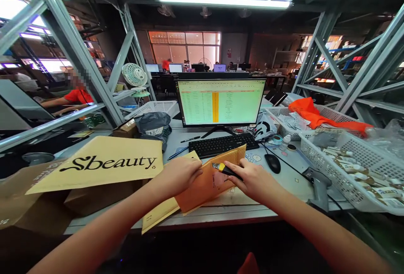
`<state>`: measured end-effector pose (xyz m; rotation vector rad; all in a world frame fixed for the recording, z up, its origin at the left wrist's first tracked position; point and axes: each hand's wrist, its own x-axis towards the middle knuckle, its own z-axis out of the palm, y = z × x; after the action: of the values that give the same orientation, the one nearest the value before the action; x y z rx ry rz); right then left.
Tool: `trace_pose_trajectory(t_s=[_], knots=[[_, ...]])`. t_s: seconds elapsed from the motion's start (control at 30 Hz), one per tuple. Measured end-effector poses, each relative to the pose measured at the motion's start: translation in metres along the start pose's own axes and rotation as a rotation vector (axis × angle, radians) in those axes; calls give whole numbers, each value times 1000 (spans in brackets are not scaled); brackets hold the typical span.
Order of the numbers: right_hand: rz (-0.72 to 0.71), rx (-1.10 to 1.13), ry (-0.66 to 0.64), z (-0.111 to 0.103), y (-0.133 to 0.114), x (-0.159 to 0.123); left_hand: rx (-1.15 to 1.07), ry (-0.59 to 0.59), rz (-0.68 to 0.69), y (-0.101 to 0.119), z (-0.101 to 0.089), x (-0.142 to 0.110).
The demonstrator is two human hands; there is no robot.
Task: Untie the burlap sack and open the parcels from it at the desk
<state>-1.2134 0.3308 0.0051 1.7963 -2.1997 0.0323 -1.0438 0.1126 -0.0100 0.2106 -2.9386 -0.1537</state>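
Observation:
My right hand (252, 178) is closed around a black and yellow utility knife (227, 170). The knife's tip lies against an orange-brown padded envelope (205, 187), near its upper edge. With fingers closed, my left hand (181, 173) grips the top left of that envelope. A pale label with small print shows on the envelope's face. Partly beneath it lies a yellow padded mailer (159, 215). To the left, a larger yellow mailer printed "Sbeauty" (110, 162) rests on cardboard boxes (101, 198).
Behind the envelope stand a keyboard (221, 144) and a monitor (222, 103). On the right are a mouse (272, 163), a barcode scanner (318, 187) and a white basket (328, 164) of small packages. A grey plastic bag (154, 126) sits back left. A person in red (77, 96) sits beyond the frame.

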Motion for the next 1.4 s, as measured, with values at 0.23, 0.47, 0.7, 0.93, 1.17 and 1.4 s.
trace_pose_trajectory(t_s=[0.23, 0.47, 0.7, 0.93, 1.17, 1.4], knots=[[612, -211, -25, -8, 132, -40, -1, -31, 11, -9, -7, -9], [759, -61, -289, 90, 140, -81, 44, -107, 22, 10, -19, 54], [205, 143, 562, 84, 29, -45, -293, -292, 177, 19, -23, 107], [-11, 185, 613, 51, -24, -4, -596, -334, 284, 12, -13, 93], [66, 60, 615, 37, -27, -4, -458, -204, 242, 44, -12, 70], [-207, -17, 542, 37, -24, -20, 22, -5, 205, 41, -3, 66]])
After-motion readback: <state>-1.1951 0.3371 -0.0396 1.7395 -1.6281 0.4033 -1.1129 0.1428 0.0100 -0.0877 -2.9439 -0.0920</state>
